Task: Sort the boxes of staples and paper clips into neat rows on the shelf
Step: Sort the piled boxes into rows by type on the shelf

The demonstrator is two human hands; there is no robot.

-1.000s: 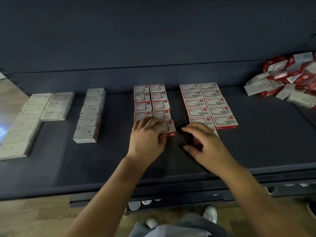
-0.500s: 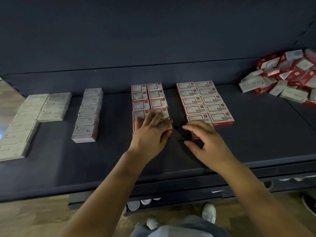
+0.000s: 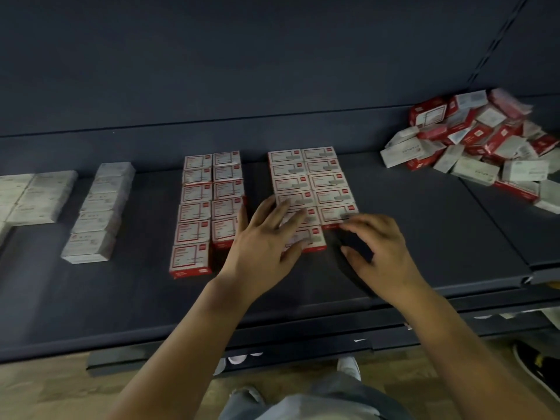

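head camera, looking down, close over shelf (image 3: 424,237)

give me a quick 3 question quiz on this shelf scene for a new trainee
1. True or false: the unsorted pile of boxes lies at the left end of the shelf.
2. Which hand rests its fingers on the right red-and-white block? A) left hand B) right hand C) neither
3. Fill in: the front box of the middle red-and-white block stands in the ____ column.

Key
1. False; it lies at the right end, toward the back.
2. A; the left hand lies on it with straight fingers, while the right hand hovers beside it with fingers loosely curled.
3. left
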